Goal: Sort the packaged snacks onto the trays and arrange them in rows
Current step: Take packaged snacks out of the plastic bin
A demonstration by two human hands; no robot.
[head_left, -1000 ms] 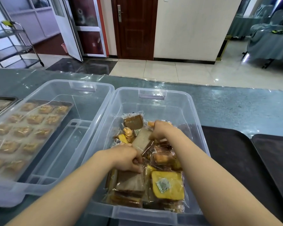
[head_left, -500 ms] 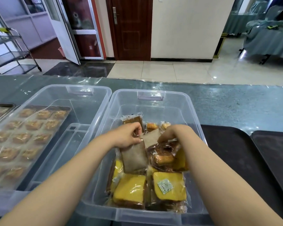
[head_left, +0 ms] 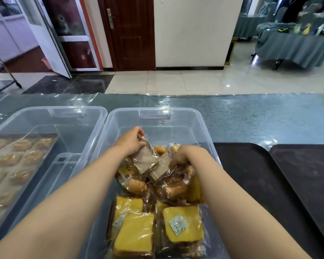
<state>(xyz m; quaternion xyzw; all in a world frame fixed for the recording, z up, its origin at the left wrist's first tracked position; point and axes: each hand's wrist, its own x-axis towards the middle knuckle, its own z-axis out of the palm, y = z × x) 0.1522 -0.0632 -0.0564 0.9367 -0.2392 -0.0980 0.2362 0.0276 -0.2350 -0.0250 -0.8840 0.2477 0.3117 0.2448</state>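
A: Head view: what have I got in each hand?

B: My left hand pinches a wrapped grey slice by its top seam, lifted above the pile in the bin. My right hand is curled into the packets beside a second grey slice; I cannot tell whether it grips that one.

A: How will they handle?

B: Light and soft, I'd judge, with slick, crinkly film. Pinch the seam or hold the edges; squeezing the middle would crush the cake. The yellow slices lie nearest me in the bin, and the dark trays wait bare to the right on the tabletop.
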